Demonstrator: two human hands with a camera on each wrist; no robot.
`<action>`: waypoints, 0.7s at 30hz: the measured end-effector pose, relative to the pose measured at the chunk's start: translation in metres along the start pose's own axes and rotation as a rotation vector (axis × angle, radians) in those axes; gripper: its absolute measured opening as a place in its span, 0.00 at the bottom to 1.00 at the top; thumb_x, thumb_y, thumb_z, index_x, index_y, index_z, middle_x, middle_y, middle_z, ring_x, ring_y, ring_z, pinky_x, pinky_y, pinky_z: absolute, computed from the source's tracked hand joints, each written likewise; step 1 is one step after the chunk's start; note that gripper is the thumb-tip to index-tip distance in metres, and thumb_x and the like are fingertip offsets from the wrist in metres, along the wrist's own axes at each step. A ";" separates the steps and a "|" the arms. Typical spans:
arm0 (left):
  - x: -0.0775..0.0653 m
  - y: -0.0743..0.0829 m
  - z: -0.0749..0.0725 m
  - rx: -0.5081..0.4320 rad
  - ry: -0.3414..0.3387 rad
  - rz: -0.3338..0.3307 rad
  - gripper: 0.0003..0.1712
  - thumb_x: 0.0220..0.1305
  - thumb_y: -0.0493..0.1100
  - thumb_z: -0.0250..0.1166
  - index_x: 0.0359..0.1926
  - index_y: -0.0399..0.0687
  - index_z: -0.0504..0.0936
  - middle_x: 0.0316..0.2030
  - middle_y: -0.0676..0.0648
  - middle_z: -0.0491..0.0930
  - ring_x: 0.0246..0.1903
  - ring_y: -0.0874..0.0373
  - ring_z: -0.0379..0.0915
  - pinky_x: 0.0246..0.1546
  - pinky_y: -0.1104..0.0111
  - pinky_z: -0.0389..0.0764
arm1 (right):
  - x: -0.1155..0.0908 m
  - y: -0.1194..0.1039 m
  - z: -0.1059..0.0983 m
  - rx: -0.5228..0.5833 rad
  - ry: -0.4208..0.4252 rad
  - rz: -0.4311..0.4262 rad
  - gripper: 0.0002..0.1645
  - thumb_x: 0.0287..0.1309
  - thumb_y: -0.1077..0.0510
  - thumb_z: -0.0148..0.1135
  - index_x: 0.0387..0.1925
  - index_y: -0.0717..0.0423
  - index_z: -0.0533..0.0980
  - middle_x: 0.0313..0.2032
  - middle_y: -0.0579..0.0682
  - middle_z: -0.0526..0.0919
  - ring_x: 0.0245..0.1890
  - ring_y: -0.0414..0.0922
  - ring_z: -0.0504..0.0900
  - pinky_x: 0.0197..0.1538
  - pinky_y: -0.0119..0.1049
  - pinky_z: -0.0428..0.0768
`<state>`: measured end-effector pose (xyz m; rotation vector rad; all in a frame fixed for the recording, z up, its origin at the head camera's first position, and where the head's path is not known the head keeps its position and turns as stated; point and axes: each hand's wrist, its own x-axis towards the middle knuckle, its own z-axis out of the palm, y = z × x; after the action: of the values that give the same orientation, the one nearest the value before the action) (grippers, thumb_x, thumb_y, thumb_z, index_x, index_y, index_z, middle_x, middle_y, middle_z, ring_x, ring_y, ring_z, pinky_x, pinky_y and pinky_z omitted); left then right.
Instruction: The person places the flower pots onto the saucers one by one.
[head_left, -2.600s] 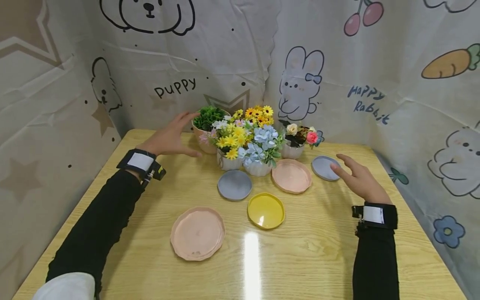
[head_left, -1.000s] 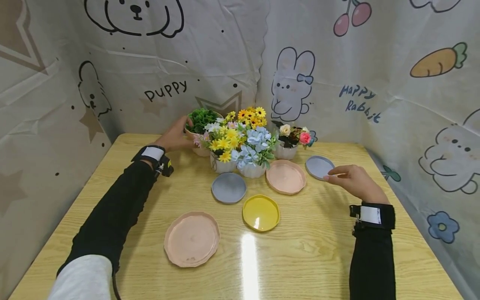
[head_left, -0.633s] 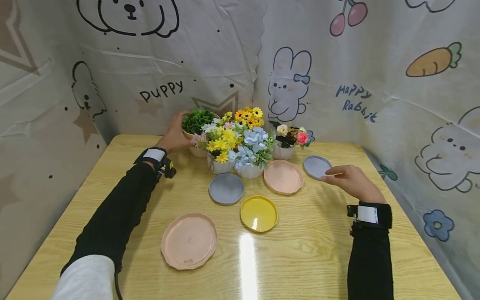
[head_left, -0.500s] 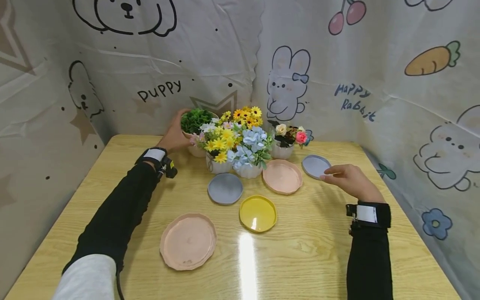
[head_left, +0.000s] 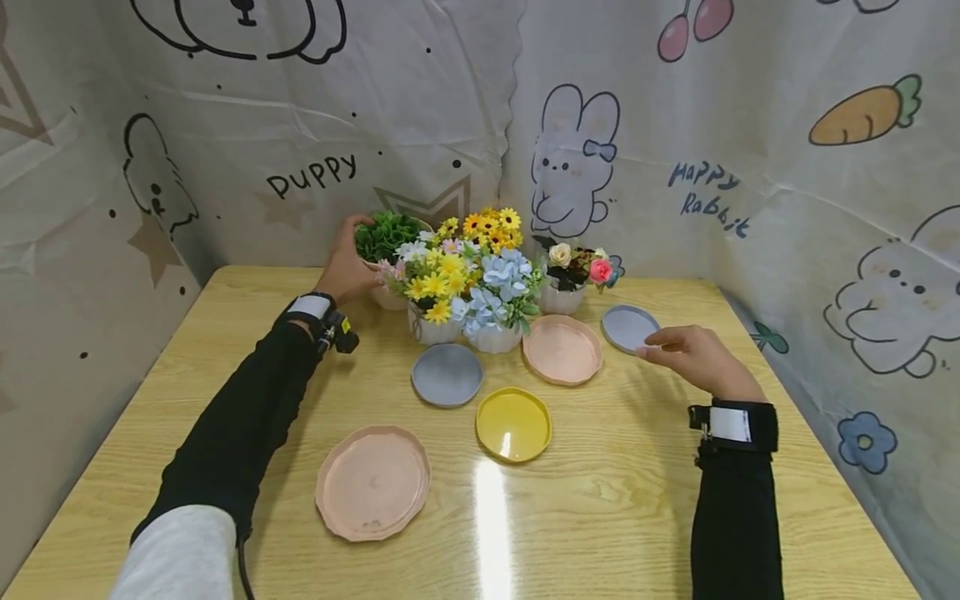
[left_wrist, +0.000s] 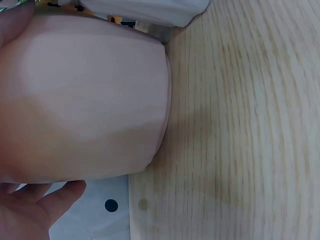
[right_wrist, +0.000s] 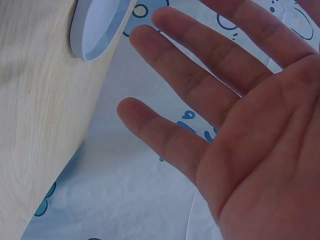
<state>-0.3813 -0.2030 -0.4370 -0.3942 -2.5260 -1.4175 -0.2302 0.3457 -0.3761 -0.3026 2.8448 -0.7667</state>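
Note:
My left hand [head_left: 348, 268] grips the pink flowerpot [left_wrist: 90, 100] with the bushy green plant [head_left: 386, 237] at the back left. Its fingers wrap the far side, and the left wrist view shows the pot's base at the wooden table. My right hand [head_left: 697, 358] pinches the near rim of the small grey-blue saucer [head_left: 628, 325] between thumb and index finger. In the right wrist view the other fingers [right_wrist: 185, 80] spread out beside the saucer; the thumb is hidden there. The saucer lies at the back right of the table.
Pots of yellow daisies [head_left: 438, 283], blue hydrangeas [head_left: 498, 287] and roses [head_left: 564, 296] crowd beside the green plant. In front lie pink saucers [head_left: 562, 350], a grey saucer [head_left: 447, 375] and a yellow saucer [head_left: 513, 425]. A printed curtain [head_left: 420, 108] borders the table.
My left hand has moved from beside the green plant's pot to gripping it. My right hand has closed thumb and index finger at the grey-blue saucer's rim. The view has shifted slightly.

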 end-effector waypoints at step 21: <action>-0.030 0.008 -0.058 0.108 0.077 -0.023 0.65 0.47 0.59 0.87 0.80 0.55 0.59 0.79 0.40 0.55 0.80 0.40 0.50 0.76 0.34 0.56 | 0.001 -0.004 0.003 0.001 -0.009 -0.024 0.35 0.78 0.42 0.62 0.65 0.70 0.79 0.63 0.71 0.81 0.64 0.71 0.78 0.65 0.68 0.77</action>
<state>-0.3471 -0.2525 -0.4109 -0.2865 -2.5391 -1.2716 -0.2299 0.3410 -0.3771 -0.3398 2.8372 -0.7701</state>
